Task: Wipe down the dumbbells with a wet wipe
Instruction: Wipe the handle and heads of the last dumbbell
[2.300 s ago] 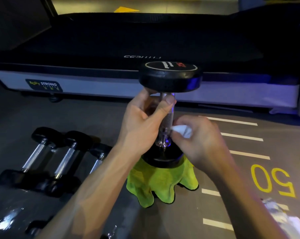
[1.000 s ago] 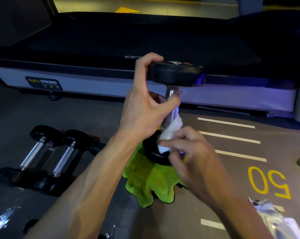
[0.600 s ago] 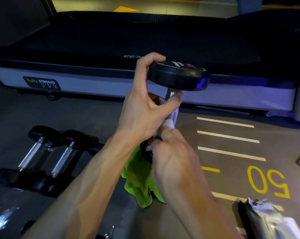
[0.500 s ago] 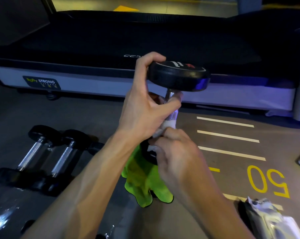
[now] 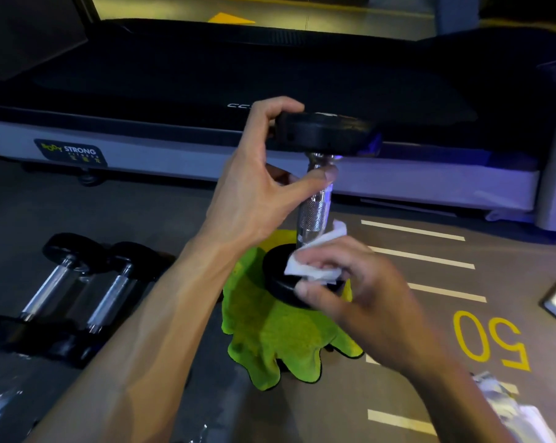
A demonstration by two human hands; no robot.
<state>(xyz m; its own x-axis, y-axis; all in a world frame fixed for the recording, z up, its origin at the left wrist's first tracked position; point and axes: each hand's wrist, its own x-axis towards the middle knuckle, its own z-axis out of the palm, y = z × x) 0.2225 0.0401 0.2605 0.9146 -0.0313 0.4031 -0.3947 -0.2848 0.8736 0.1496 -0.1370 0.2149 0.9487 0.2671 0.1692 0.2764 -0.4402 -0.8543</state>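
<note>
We hold the dumbbell (image 5: pixel 315 199) upright, its lower black head resting on a lime-green cloth (image 5: pixel 270 340) that is spread on the grey floor (image 5: pixel 174 206). Our left hand (image 5: pixel 254 190) grips the upper head, forefinger curled over its rim and thumb laid against the knurled chrome handle. Our right hand (image 5: pixel 350 292) pinches a white wet wipe (image 5: pixel 315 263) against the lower head, right at the foot of the handle.

To our left two more dumbbells (image 5: pixel 75 295) lie side by side on the floor, well apart from the cloth. A treadmill (image 5: pixel 206 78) runs across the far side, its pale edge closing off the floor there. On our right the floor carries white stripes (image 5: pixel 420 257) and a yellow "50" (image 5: pixel 490 340); crumpled packaging (image 5: pixel 510 407) sits at the lower right corner.
</note>
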